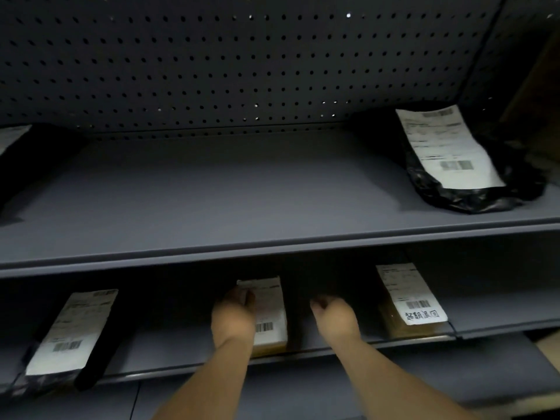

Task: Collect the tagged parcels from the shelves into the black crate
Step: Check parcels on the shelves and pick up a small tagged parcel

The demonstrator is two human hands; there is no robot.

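Observation:
On the lower shelf [491, 310] lies a small brown parcel [271, 316] with a white barcode label. My left hand [233, 316] rests on its left side, fingers curled over the label's top. To the parcel's right, my right hand [335, 316] hovers with fingers loosely curled and nothing in it. A second brown parcel [410, 298] with a handwritten label sits further right. A black bag parcel [69, 331] with a long label lies at the left. Another black bag parcel [460, 159] sits on the upper shelf [212, 201], at the right. The black crate is out of sight.
A perforated grey back panel [242, 62] closes the upper shelf. A dark parcel [18, 153] shows at the upper shelf's far left edge. The upper shelf's front lip [272, 247] overhangs my hands. A bottom shelf [303, 389] runs under my forearms.

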